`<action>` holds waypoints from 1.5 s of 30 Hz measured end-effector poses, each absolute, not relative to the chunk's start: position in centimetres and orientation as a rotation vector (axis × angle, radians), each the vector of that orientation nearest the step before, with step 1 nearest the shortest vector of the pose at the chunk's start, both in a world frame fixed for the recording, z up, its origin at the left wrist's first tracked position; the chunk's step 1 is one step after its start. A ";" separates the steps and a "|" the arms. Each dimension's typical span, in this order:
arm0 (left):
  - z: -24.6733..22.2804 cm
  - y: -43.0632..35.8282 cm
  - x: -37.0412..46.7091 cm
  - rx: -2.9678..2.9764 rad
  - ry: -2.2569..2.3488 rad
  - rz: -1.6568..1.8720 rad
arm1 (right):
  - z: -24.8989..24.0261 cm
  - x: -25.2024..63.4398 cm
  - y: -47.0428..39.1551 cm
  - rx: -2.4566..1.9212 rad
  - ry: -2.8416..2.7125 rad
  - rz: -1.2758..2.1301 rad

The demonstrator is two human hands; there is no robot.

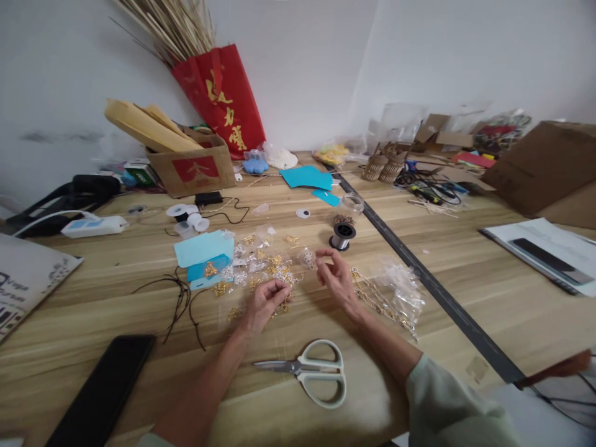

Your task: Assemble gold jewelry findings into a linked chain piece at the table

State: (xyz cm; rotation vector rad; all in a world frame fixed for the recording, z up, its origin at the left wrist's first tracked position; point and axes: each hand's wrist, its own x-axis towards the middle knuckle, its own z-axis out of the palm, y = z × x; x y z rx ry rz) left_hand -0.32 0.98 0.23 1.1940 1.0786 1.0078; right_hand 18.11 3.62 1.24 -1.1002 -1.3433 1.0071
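Observation:
My left hand [266, 303] is over the pile of small gold and silver pieces [279, 267], its thumb and index finger pinched together; what they hold is too small to name. To its right, my right hand [336, 276] is raised over the table with fingers curled and slightly apart, near a small bag of silver rings [308, 257]. No object shows clearly between its fingers. Behind it stands a black wire spool [343, 236]. White-handled scissors [321, 374] lie in front of both hands. Chains [379, 298] lie right of my right hand.
Blue cards [200, 248] and black cords [179, 304] lie left of the pile. A black phone [105, 388] is at the front left. Clear plastic bags [403, 288] sit beside the chains. A clear jar [351, 206] of beads stands behind the spool. A dark strip [433, 292] crosses the table.

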 end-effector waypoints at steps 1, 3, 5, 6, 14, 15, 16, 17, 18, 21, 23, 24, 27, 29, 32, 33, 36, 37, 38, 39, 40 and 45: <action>0.3 1.0 -0.3 1.186 1.082 1.012 | 1.3 18.2 3.5 -1.087 -1.357 0.902; 0.4 1.0 -0.2 1.172 1.083 1.023 | 1.6 18.2 3.0 -1.041 -1.441 0.698; 0.3 1.1 -0.2 1.167 1.087 1.023 | 1.8 18.0 2.3 -0.987 -1.589 0.571; 0.3 1.1 -0.2 1.168 1.089 1.019 | 1.8 17.8 2.0 -0.962 -1.685 0.555; 0.4 1.2 -0.1 1.216 1.096 1.013 | 1.1 16.9 1.7 -0.878 -2.153 0.699; 0.4 1.1 -0.1 1.223 1.094 1.005 | 1.0 16.9 1.8 -0.877 -2.146 0.714; 0.4 1.1 -0.1 1.228 1.096 0.999 | 1.0 17.0 1.9 -0.885 -2.128 0.717; 0.4 1.1 -0.1 1.231 1.100 0.996 | 0.9 17.0 2.0 -0.890 -2.110 0.715; 0.3 1.1 -0.2 1.233 1.102 0.996 | 0.9 17.0 2.1 -0.890 -2.096 0.710; 0.1 1.0 -0.3 1.245 1.089 1.011 | 0.8 17.0 2.2 -0.888 -2.075 0.712; 0.0 1.0 -0.4 1.247 1.074 1.018 | 0.8 16.9 2.2 -0.904 -2.061 0.723; 0.0 1.0 -0.4 1.238 1.068 1.021 | 0.8 16.9 2.2 -0.916 -2.050 0.727; 0.0 1.1 -0.4 1.203 1.061 1.020 | 0.8 16.8 2.2 -0.944 -2.019 0.726; 0.0 1.1 -0.3 1.209 1.058 1.019 | 0.9 16.9 2.2 -0.947 -2.012 0.721; -0.2 1.1 -0.3 1.245 1.052 1.016 | 1.1 17.1 2.3 -0.929 -2.027 0.718; -0.2 1.1 -0.3 1.253 1.054 1.013 | 1.2 17.1 2.3 -0.923 -2.033 0.723; -0.1 1.0 -0.3 1.278 1.056 0.998 | 1.3 17.2 2.3 -0.902 -2.043 0.745; 0.0 1.0 -0.3 1.287 1.053 0.996 | 1.3 17.2 2.3 -0.895 -2.043 0.754; 0.0 1.0 -0.3 1.293 1.049 0.995 | 1.3 17.2 2.3 -0.888 -2.042 0.763; 0.0 0.9 -0.4 1.297 1.047 0.994 | 1.3 17.1 2.3 -0.883 -2.040 0.774; 0.0 0.9 -0.4 1.294 1.050 0.994 | 1.3 17.1 2.2 -0.884 -2.037 0.787; -0.1 1.0 -0.4 1.221 1.091 1.007 | 1.1 16.8 2.1 -0.936 -1.995 0.887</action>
